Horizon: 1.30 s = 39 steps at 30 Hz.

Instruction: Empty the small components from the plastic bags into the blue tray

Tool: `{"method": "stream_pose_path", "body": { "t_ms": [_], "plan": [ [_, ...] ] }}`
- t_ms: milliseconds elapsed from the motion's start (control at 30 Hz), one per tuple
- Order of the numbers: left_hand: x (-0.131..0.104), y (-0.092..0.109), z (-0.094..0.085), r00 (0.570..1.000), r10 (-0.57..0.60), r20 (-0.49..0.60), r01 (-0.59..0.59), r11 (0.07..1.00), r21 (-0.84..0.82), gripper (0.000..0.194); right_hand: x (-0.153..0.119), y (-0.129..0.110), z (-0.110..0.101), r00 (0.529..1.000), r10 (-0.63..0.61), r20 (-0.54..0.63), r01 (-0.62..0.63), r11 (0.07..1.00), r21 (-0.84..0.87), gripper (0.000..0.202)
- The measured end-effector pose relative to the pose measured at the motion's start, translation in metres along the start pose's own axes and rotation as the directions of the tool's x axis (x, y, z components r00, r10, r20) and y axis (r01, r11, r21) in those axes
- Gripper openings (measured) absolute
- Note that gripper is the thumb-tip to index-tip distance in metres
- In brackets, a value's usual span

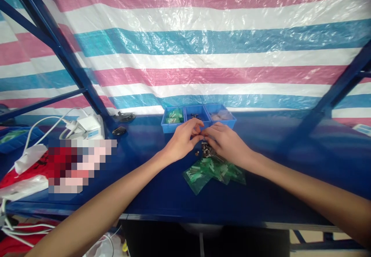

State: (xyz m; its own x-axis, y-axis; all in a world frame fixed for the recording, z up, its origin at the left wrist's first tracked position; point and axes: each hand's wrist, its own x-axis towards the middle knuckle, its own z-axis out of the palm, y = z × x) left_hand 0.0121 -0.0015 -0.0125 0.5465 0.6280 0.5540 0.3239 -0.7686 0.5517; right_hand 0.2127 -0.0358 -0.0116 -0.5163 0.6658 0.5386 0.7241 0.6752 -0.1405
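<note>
My left hand point(183, 140) and my right hand point(228, 142) meet just in front of the blue bins, thumbs and fingers pinched close together. Whatever lies between the fingertips is too small to make out. Beneath the right fingers is a small heap of shiny metal pieces point(206, 148), partly covered by that hand. One loose brownish piece point(197, 153) lies left of the heap. Closer to me, several green-tinted clear bags point(197, 175) with long pale screw-like pieces inside overlap on the blue table point(162, 195).
Three joined blue bins point(173, 128) stand at the back, holding green bags, dark small parts and a pale bag. To the left are a black mouse-like object point(119, 131), white chargers point(88, 125), cables and a red cloth point(37, 166). Blue frame posts point(95, 102) flank the striped sheet.
</note>
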Motion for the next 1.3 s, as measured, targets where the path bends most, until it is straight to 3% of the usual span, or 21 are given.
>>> {"method": "stream_pose_path", "body": {
  "t_ms": [167,333,700,967,1167,1300],
  "plan": [
    [0.001,0.002,0.001,1.0,-0.005,0.002,0.005,0.999,-0.048,0.019,0.001,0.002,0.001,0.998,0.063,-0.006,-0.062,0.995,0.072,0.013],
    [0.001,0.002,0.002,0.999,-0.039,0.0,0.038,0.99,-0.135,0.014,0.001,-0.003,-0.003,0.995,0.097,-0.034,-0.094,0.991,0.096,0.018],
    [0.001,0.002,0.003,0.998,-0.05,-0.024,0.046,0.989,-0.143,0.023,0.003,-0.007,-0.007,0.982,0.156,-0.106,-0.144,0.984,0.108,0.019],
    [0.001,-0.001,0.005,0.996,-0.083,-0.039,0.072,0.971,-0.229,0.02,0.002,0.004,-0.003,0.993,0.06,-0.1,-0.049,0.992,0.114,0.018],
    [0.002,0.003,0.002,0.994,-0.104,0.018,0.106,0.966,-0.236,0.006,0.005,0.001,-0.004,0.976,0.219,-0.02,-0.2,0.923,0.328,0.01],
    [0.003,0.007,0.0,0.999,-0.034,0.012,0.035,0.993,-0.115,0.013,0.006,-0.001,-0.007,0.956,0.294,0.017,-0.274,0.866,0.419,0.012]
  ]
}}
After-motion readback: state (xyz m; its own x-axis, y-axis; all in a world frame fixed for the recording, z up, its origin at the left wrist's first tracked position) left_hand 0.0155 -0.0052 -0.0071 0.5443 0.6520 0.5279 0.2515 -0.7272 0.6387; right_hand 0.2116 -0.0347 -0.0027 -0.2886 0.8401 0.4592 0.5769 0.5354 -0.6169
